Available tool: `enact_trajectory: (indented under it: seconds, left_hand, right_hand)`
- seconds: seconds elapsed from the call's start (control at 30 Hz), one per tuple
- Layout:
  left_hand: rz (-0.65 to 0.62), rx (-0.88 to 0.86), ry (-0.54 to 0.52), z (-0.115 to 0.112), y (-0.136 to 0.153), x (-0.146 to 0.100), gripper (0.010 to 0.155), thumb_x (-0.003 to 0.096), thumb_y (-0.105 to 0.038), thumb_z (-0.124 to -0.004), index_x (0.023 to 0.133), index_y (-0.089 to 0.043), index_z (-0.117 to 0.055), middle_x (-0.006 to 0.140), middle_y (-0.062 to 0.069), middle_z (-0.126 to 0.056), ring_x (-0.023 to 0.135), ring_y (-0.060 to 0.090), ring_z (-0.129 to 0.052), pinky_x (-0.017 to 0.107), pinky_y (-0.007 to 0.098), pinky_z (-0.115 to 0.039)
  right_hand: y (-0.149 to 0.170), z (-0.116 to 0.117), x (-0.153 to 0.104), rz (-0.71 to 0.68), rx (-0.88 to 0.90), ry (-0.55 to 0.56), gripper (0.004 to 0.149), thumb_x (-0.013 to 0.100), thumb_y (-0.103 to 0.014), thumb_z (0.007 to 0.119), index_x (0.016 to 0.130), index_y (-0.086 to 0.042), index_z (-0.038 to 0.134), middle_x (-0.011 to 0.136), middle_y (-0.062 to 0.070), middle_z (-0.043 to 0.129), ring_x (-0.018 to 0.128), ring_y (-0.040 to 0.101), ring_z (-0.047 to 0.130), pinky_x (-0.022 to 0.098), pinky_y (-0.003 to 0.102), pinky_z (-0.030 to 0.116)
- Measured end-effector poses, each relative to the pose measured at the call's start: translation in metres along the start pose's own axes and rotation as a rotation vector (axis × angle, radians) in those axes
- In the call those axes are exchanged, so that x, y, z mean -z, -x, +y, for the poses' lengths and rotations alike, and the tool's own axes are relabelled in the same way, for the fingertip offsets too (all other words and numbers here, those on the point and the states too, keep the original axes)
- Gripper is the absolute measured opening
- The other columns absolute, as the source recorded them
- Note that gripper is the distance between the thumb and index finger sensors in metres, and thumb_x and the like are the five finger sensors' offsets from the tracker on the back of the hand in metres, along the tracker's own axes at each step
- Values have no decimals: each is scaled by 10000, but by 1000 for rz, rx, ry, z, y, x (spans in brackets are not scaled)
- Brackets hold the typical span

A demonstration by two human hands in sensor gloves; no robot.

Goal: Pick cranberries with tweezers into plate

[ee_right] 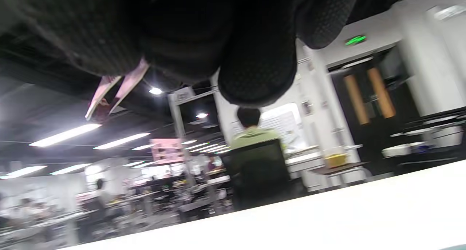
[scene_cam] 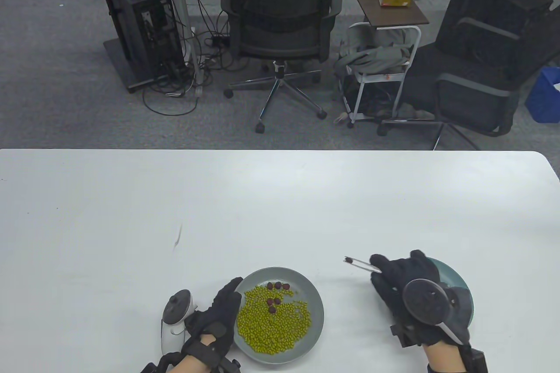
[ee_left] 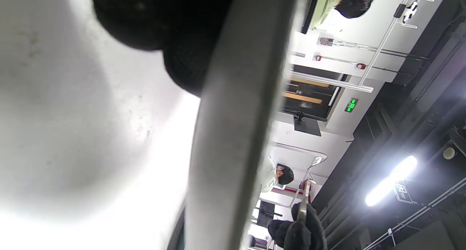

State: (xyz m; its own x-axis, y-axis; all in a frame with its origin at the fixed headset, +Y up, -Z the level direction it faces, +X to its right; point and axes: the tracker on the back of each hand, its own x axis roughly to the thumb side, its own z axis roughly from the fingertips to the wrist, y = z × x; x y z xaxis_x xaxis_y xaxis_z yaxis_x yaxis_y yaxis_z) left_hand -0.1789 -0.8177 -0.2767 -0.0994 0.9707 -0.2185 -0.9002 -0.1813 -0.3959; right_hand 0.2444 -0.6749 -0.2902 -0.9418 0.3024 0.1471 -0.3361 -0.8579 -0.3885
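A grey plate (scene_cam: 315,303) near the front edge holds a heap of green beans (scene_cam: 271,325) with several dark red cranberries (scene_cam: 274,301) on top. My left hand (scene_cam: 227,298) lies with its fingers stretched along the plate's left rim; the left wrist view shows its fingertips (ee_left: 174,31) against the rim (ee_left: 236,115). My right hand (scene_cam: 385,270) grips metal tweezers (scene_cam: 361,264) to the right of the plate. Their tips point left and pinch a dark cranberry (scene_cam: 348,260) above the bare table. The tweezers (ee_right: 109,93) also show in the right wrist view.
A second, teal-grey plate (scene_cam: 457,279) lies mostly hidden under my right hand. A small dark mark (scene_cam: 178,239) is on the white table (scene_cam: 280,198). Office chairs and a side cart stand beyond the table's far edge.
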Motion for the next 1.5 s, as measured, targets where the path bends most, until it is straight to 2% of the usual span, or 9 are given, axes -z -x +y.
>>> enact_trajectory:
  seconds: [0.1,0.23,0.3,0.63,0.8,0.93,1.17,1.33,1.5]
  left_hand:
    - [-11,-8,1,1,0,-1,616,522,-473,-560,1029,-237,-303,952,44,-637,526,241,-1002,325,362,-870]
    - [-13,-15,-4,2,0,-1,616,522,-474,-563,1029,-236,-307,951,46,-638,524,244,-1002,324,363,-870]
    - [-12,-20,-6,2,0,-1,617,521,-475,-564,1029,-236,-308,950,47,-639,523,243,-1003,324,364,-869]
    - [-8,-30,-5,2,-1,-1,617,522,-477,-568,1030,-235,-315,950,47,-643,522,244,-1004,323,363,-870]
    - [1,-28,0,1,-1,0,616,522,-480,-570,1031,-238,-319,950,48,-647,520,245,-1005,321,363,-871]
    - [9,-18,-6,1,0,1,617,523,-483,-572,1032,-239,-324,950,48,-651,516,243,-1008,319,361,-872]
    - [17,-27,-5,0,0,2,617,522,-490,-575,1032,-241,-334,947,51,-660,508,241,-1012,312,357,-875]
    - [17,-34,-5,-1,-1,2,616,523,-489,-575,1032,-238,-336,946,47,-663,504,239,-1015,307,356,-877]
    - [11,-34,-8,-1,-1,2,616,522,-491,-575,1033,-240,-338,945,49,-666,502,237,-1017,307,354,-878]
  right_hand:
    - [35,-6,6,162,-108,-15,458,334,-516,823,753,-339,872,501,-161,909,569,117,934,737,463,563]
    - [73,-1,8,371,-135,-227,458,336,-505,822,752,-323,885,496,-135,921,557,127,945,721,472,581]
    - [87,5,8,441,-160,-269,456,337,-490,820,750,-310,892,492,-132,926,548,135,950,707,476,594]
    - [111,33,8,566,-251,-442,461,319,-483,828,732,-297,912,469,-129,942,523,140,968,684,474,622]
    - [110,29,10,598,-264,-411,489,316,-519,814,748,-304,887,471,-132,934,518,133,963,681,468,623]
    - [93,16,12,532,-205,-255,492,336,-522,799,775,-307,854,498,-130,914,545,130,942,698,470,597]
    - [0,20,8,152,-73,-58,492,341,-541,781,786,-338,832,517,-166,902,572,112,934,715,458,587]
    - [-72,44,-11,-116,-41,-84,490,340,-546,779,785,-346,830,518,-169,902,579,106,932,722,453,582]
    - [-113,63,-26,-275,-89,-120,496,333,-554,784,780,-345,836,514,-166,906,580,110,933,727,453,575]
